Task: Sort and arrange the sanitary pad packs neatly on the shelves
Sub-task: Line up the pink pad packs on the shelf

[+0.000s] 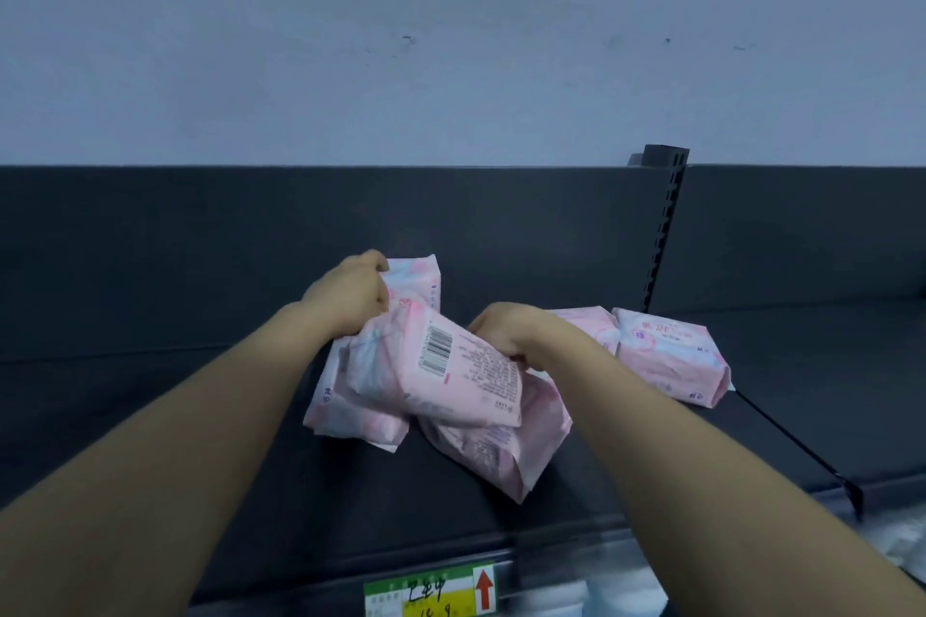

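The left grip curls on a rear pad pack; the right grip clutches the barcode pack just beside it, fingertips hidden. More packs lie on the shelf beneath and to the right.

Bare shelf lies open from 7 to 10 o'clock of the heaped packs, as far as the back panel at 12. At 2 o'clock two more packs lie just beside the slotted upright. A low divider rail runs toward 4 o'clock, seemingly fencing off the open neighbouring bay.
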Action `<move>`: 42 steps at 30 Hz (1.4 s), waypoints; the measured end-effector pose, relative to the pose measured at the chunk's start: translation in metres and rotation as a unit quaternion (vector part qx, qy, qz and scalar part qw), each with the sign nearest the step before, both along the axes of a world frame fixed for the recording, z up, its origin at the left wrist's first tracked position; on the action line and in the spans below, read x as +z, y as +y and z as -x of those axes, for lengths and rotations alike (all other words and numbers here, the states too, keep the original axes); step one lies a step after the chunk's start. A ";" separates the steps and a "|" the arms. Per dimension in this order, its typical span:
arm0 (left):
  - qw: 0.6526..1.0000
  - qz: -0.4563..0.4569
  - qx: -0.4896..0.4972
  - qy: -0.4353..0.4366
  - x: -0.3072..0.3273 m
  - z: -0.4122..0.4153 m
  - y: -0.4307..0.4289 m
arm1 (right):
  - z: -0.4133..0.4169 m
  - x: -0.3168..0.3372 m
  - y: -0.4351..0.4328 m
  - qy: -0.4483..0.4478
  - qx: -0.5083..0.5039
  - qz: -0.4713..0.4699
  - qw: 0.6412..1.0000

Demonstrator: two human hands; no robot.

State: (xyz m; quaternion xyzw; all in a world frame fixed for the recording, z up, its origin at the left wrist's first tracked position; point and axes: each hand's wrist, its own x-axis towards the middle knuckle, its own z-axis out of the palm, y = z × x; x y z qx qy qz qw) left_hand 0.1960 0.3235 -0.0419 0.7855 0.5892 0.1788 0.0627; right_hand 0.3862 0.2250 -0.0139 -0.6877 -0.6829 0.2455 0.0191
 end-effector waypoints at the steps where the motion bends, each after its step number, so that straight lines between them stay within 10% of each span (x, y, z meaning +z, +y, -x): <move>1: 1.000 -0.010 0.002 -0.005 0.000 0.000 0.003 | 0.000 -0.001 0.000 0.010 -0.011 0.003 1.000; 10: 0.991 -0.032 0.082 -0.105 0.010 0.010 -0.024 | 0.008 -0.005 0.001 0.048 -0.026 -0.078 0.995; 19: 0.972 -0.172 0.157 -0.019 0.008 0.070 -0.106 | 0.029 0.001 -0.013 0.182 -0.039 -0.192 0.964; 26: 0.910 -0.206 0.334 -0.134 0.008 0.118 -0.212 | 0.065 0.015 -0.063 0.300 0.017 -0.279 0.912; 42: 0.751 -0.220 0.619 -0.069 0.006 0.242 -0.566 | 0.269 0.011 -0.270 0.422 0.353 -0.205 0.809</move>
